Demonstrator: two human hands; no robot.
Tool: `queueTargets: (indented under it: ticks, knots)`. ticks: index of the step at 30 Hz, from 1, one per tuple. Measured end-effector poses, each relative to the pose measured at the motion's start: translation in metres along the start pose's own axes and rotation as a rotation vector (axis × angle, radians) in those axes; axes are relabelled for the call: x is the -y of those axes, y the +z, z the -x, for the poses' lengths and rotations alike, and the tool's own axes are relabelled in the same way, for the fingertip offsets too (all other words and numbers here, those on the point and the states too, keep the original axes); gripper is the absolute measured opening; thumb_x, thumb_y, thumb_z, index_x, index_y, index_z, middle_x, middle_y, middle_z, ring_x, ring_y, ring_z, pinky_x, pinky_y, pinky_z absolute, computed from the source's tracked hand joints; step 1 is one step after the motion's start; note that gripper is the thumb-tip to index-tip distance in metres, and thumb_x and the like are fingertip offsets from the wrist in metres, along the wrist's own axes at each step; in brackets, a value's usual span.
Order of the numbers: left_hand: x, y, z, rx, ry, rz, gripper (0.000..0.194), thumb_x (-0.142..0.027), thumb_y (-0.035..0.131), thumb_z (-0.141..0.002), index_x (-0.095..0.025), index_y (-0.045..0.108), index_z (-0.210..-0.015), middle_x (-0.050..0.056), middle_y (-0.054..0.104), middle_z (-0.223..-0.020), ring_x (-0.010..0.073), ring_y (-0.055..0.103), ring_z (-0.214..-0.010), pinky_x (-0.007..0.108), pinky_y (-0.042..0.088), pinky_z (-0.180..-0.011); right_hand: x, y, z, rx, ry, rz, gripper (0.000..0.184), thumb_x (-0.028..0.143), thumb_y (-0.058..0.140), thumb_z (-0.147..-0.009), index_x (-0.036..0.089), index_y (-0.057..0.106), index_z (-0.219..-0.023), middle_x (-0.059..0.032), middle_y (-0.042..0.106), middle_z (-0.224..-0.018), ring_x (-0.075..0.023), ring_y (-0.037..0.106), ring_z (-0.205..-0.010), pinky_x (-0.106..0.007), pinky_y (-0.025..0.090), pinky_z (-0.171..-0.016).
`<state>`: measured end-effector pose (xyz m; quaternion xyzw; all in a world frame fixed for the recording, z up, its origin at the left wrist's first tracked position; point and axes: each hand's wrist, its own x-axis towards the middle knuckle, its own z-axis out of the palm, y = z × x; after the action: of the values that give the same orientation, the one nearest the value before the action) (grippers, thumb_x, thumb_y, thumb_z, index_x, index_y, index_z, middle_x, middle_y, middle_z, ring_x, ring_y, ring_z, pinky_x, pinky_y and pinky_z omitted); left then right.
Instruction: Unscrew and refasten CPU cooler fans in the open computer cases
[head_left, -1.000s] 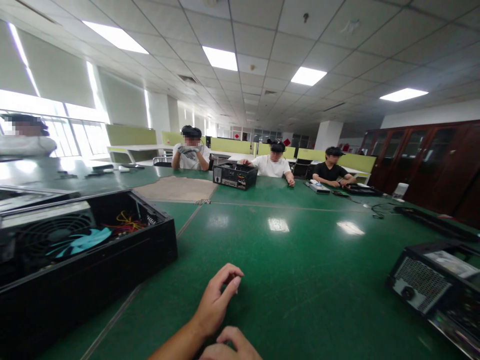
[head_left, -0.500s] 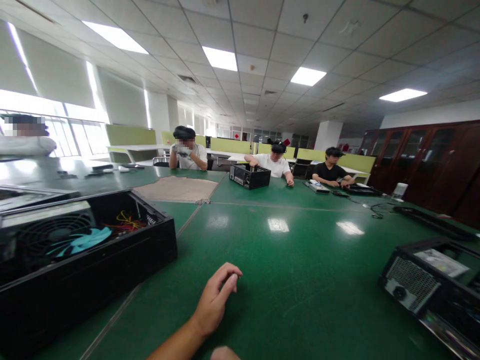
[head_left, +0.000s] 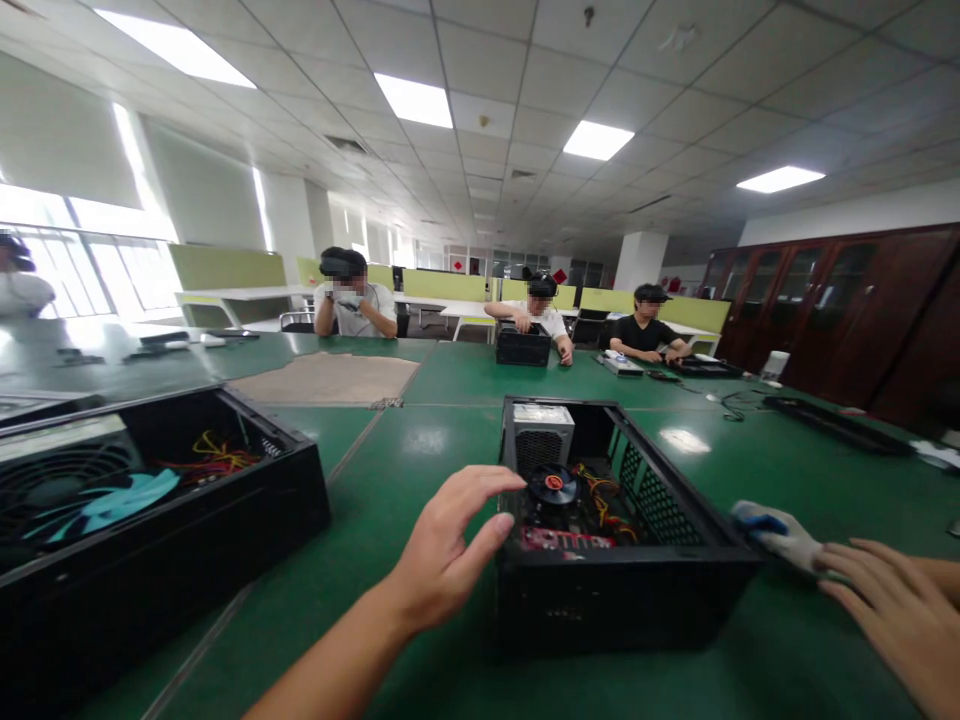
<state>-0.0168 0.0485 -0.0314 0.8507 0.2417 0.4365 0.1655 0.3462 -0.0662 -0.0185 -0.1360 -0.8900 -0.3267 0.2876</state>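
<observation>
An open black computer case (head_left: 622, 605) stands in front of me on the green table. Inside it are a silver power supply (head_left: 544, 430), a black cooling fan (head_left: 553, 485), yellow and red cables and a red board (head_left: 566, 540). My left hand (head_left: 450, 545) is open beside the case's left wall, thumb apart from the fingers; whether it touches the case I cannot tell. At the right, my right hand (head_left: 889, 610) is open with fingers stretched out. Its fingertips overlap another person's gloved hand (head_left: 784, 535), which is at the case's right corner.
A second open black case (head_left: 165, 560) with a light-blue fan (head_left: 112, 505) stands at my left. Across the table (head_left: 420, 470), several people sit, one with a computer case (head_left: 523, 347). A brown sheet (head_left: 322, 380) lies toward the back left; a dark panel (head_left: 840, 425) lies at the right.
The case at the right has come leftward in front of me and turned. My left hand has opened and lifted toward it. My right hand and a co-worker's gloved hand now show at the right.
</observation>
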Motion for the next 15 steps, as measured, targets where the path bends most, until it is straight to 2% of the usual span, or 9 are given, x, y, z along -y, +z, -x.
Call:
queueTargets:
  ticks: [2, 3, 6, 7, 9, 12, 15]
  knots:
    - [-0.002, -0.005, -0.019, 0.138, 0.043, -0.004, 0.033, -0.035, 0.044, -0.100, -0.022, 0.065, -0.120, 0.008, 0.064, -0.128, 0.0236, 0.055, -0.122, 0.038, 0.036, -0.110, -0.021, 0.000, 0.026, -0.132, 0.193, -0.124, 0.041, 0.036, 0.031, -0.099, 0.045, 0.066, -0.117, 0.0236, 0.073, -0.097, -0.0199, 0.070, -0.107, -0.033, 0.064, -0.058]
    - [-0.001, -0.007, -0.027, 0.235, 0.039, 0.010, 0.033, -0.036, 0.042, -0.101, -0.021, 0.069, -0.114, 0.008, 0.067, -0.122, 0.0227, 0.058, -0.117, 0.039, 0.034, -0.111, -0.027, 0.002, 0.033, -0.192, 0.281, -0.173, 0.036, 0.041, 0.036, -0.099, 0.048, 0.062, -0.123, 0.0239, 0.072, -0.102, -0.0189, 0.070, -0.106, -0.030, 0.064, -0.057]
    - [0.002, -0.011, -0.037, 0.508, 0.014, 0.024, 0.035, -0.043, 0.049, -0.099, -0.020, 0.074, -0.090, 0.003, 0.074, -0.092, 0.0188, 0.064, -0.090, 0.037, 0.035, -0.106, -0.029, 0.010, 0.036, -0.272, 0.475, -0.244, 0.036, 0.045, 0.040, -0.100, 0.056, 0.049, -0.132, 0.0234, 0.069, -0.116, -0.0161, 0.070, -0.106, -0.027, 0.066, -0.059]
    - [0.002, -0.012, -0.036, 0.543, 0.014, -0.005, 0.035, -0.046, 0.055, -0.096, -0.020, 0.074, -0.084, 0.001, 0.073, -0.083, 0.0179, 0.063, -0.083, 0.036, 0.036, -0.102, -0.026, 0.010, 0.032, -0.285, 0.524, -0.260, 0.036, 0.042, 0.039, -0.101, 0.057, 0.050, -0.132, 0.0221, 0.069, -0.117, -0.0155, 0.070, -0.107, -0.027, 0.066, -0.062]
    - [0.002, -0.011, -0.031, 0.528, 0.023, -0.110, 0.035, -0.051, 0.066, -0.087, -0.019, 0.071, -0.074, 0.000, 0.069, -0.073, 0.0174, 0.059, -0.076, 0.033, 0.039, -0.092, -0.012, 0.011, 0.016, -0.313, 0.615, -0.305, 0.037, 0.036, 0.045, -0.100, 0.057, 0.053, -0.130, 0.0182, 0.070, -0.116, -0.0170, 0.069, -0.110, -0.031, 0.068, -0.068]
    - [-0.003, -0.007, -0.026, 0.501, 0.031, -0.242, 0.042, -0.052, 0.066, -0.086, -0.017, 0.062, -0.063, -0.001, 0.059, -0.063, 0.0165, 0.053, -0.070, 0.032, 0.038, -0.081, 0.017, 0.012, -0.027, -0.333, 0.721, -0.372, 0.047, 0.033, 0.065, -0.090, 0.056, 0.055, -0.129, 0.0094, 0.072, -0.111, -0.0243, 0.069, -0.109, -0.041, 0.068, -0.074]
    - [-0.014, -0.007, -0.024, 0.543, 0.007, -0.262, 0.041, -0.050, 0.064, -0.089, -0.018, 0.061, -0.064, -0.001, 0.060, -0.064, 0.0171, 0.053, -0.072, 0.031, 0.037, -0.080, 0.033, 0.013, -0.081, -0.335, 0.835, -0.399, 0.053, 0.029, 0.063, -0.092, 0.043, 0.050, -0.140, -0.0012, 0.070, -0.116, -0.0273, 0.067, -0.112, -0.045, 0.064, -0.086]
